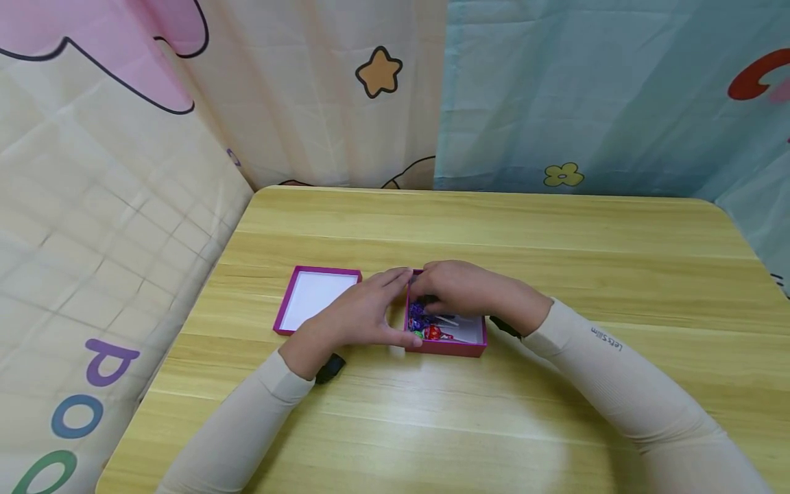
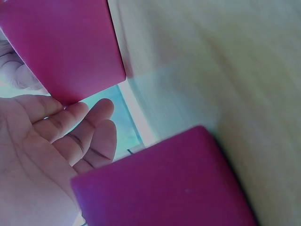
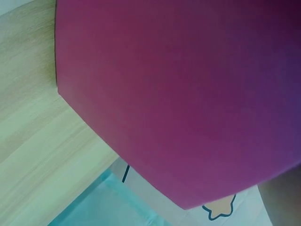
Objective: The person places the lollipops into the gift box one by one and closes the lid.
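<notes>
A magenta box [image 1: 453,349] with a white inside lies open on the table, holding several lollipops. Purple-wrapped lollipops [image 1: 419,315] are bunched at its left, and a red-wrapped one [image 1: 434,333] lies near the front wall. My left hand [image 1: 364,310] holds the box's left side, thumb over the front rim and fingers by the back corner. In the left wrist view its fingers meet the box wall [image 2: 66,47]. My right hand [image 1: 463,285] reaches down inside the box with bent fingers; its fingertips are hidden, so I cannot tell whether they pinch a lollipop.
A shallow magenta lid [image 1: 315,295] with a white inside lies left of the box, partly behind my left hand. The wooden table [image 1: 555,254] reaches back to printed curtains [image 1: 512,103]. The box's outer wall [image 3: 174,103] fills most of the right wrist view.
</notes>
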Available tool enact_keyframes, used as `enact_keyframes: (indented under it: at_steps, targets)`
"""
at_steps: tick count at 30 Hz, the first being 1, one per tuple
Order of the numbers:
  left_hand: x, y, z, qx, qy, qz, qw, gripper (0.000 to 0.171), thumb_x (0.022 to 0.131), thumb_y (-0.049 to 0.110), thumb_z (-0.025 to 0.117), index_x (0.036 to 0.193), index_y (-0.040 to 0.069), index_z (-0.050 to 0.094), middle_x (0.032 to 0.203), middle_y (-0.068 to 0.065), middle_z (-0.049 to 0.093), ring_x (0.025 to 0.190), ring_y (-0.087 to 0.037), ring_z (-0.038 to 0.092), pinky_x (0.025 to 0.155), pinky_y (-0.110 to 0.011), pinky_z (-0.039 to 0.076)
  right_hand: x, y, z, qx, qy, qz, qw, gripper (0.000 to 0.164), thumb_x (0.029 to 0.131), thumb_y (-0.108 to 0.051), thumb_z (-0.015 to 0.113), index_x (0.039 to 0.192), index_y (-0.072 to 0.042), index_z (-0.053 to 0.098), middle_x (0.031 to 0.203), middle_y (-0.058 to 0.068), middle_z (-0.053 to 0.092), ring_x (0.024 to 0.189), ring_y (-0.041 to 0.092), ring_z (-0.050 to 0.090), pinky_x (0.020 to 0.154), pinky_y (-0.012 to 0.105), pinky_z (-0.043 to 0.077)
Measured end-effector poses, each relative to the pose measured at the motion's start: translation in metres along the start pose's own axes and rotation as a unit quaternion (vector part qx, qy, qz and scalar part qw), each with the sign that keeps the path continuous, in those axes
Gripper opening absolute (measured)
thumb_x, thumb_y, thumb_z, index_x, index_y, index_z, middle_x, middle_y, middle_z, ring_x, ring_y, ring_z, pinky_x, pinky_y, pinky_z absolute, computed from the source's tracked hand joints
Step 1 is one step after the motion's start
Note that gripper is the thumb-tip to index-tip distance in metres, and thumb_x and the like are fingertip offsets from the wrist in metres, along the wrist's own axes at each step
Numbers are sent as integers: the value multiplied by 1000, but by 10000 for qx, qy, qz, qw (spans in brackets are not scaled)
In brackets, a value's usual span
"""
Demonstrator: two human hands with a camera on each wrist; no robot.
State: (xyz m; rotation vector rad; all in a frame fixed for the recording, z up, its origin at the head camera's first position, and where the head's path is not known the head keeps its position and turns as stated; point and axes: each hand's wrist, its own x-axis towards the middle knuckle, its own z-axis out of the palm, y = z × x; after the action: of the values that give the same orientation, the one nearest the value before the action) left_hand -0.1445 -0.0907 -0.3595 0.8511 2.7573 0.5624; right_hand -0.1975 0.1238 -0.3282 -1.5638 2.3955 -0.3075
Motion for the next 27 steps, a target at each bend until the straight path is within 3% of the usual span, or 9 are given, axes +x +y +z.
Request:
enact_keyframes:
  at_steps: [9, 17, 27]
  targets:
    - [-4, -5, 5, 124, 32, 74, 9999, 122, 70, 89, 56, 158, 10, 26, 161, -4, 28, 146, -23, 29, 114, -46, 30, 2, -2, 9, -258, 181, -156, 9994, 13, 92, -14, 73, 105, -15, 73, 97, -8, 70, 88, 13, 57, 82, 31, 51]
    - [-4, -7, 6, 78, 48, 96, 9999, 122, 70, 88, 56, 158, 11, 26, 161, -4, 28, 146, -23, 28, 114, -46, 30, 2, -1, 10, -218, 252, -141, 9993, 15, 93, -12, 71, 108, -14, 73, 104, -6, 71, 97, 13, 61, 90, 32, 51]
    - [-1, -3, 4, 208, -3, -50, 9998, 122, 69, 89, 57, 158, 13, 26, 162, -3, 27, 146, -23, 29, 113, -45, 32, -25, 1, -10, 145, 727, 41, 9972, 15, 91, -12, 73, 106, -10, 74, 104, 2, 71, 98, 17, 63, 90, 37, 52]
